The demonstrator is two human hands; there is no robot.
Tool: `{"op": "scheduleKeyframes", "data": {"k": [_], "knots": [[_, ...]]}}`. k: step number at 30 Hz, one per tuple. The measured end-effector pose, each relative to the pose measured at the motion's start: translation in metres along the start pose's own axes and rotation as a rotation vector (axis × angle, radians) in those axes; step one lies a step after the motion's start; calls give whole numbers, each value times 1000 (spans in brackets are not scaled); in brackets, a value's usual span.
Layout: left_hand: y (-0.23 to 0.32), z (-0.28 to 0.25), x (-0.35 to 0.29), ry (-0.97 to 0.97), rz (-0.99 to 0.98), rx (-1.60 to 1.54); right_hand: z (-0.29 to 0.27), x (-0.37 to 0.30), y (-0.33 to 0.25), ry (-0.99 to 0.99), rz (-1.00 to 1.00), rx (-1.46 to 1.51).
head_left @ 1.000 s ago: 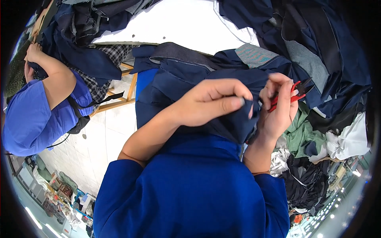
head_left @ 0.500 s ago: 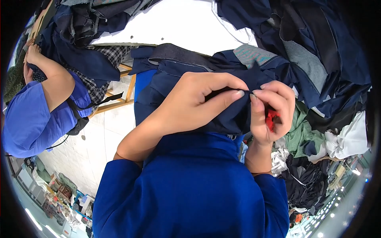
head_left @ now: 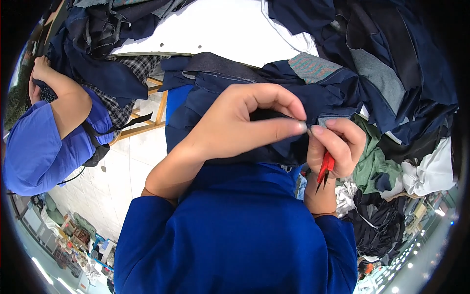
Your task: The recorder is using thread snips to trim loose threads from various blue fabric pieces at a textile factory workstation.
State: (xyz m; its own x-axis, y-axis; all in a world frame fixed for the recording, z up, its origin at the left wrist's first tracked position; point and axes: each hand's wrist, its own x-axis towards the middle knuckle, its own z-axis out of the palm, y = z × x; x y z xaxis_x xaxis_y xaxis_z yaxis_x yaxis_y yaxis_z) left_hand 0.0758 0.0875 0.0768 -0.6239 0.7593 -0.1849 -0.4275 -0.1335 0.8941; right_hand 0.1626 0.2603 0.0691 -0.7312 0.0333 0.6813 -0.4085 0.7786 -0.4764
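Dark navy garment (head_left: 193, 112) cloth hangs over the table edge and across my lap. Over it, my left hand (head_left: 235, 122) pinches a bit of the dark cloth between thumb and forefinger. My right hand (head_left: 342, 144) is closed close beside it, thumb and forefinger meeting at the same spot. Tucked in my right palm are small red thread snips (head_left: 325, 166), their two dark pointed tips sticking out below toward my wrist. Whether the right fingertips also hold cloth or a thread is too small to make out.
A white tabletop (head_left: 215, 29) lies beyond, with navy and grey garments (head_left: 382, 73) heaped at right and dark ones (head_left: 105, 29) at left. Green cloth (head_left: 369, 166) and white cloth (head_left: 431, 169) pile at my right. A person in blue (head_left: 39, 142) works at left, near a wooden stool (head_left: 139, 131).
My right hand has turned and dropped slightly, so the snips' tips now show below the palm. The left fingertips have shifted a little lower, and a dark raised cloth peak beyond them is gone.
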Motion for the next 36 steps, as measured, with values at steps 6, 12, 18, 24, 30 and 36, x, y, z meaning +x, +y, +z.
{"op": "scheduleKeyframes", "data": {"k": [6,12,18,24,30,36], "knots": [[-8,4,-1,19,215,241,-3,0,1,13,-8,-12],[-11,5,0,60,347,243,3,-3,7,17,-34,16],[-17,11,3,196,344,146,9,-7,17,75,85,90],[-28,7,12,344,494,336,11,-12,-6,165,670,613],[-32,5,14,359,515,379,4,-16,-22,-82,746,771],[-31,5,13,376,533,463,5,-11,-22,-81,852,646]]}}
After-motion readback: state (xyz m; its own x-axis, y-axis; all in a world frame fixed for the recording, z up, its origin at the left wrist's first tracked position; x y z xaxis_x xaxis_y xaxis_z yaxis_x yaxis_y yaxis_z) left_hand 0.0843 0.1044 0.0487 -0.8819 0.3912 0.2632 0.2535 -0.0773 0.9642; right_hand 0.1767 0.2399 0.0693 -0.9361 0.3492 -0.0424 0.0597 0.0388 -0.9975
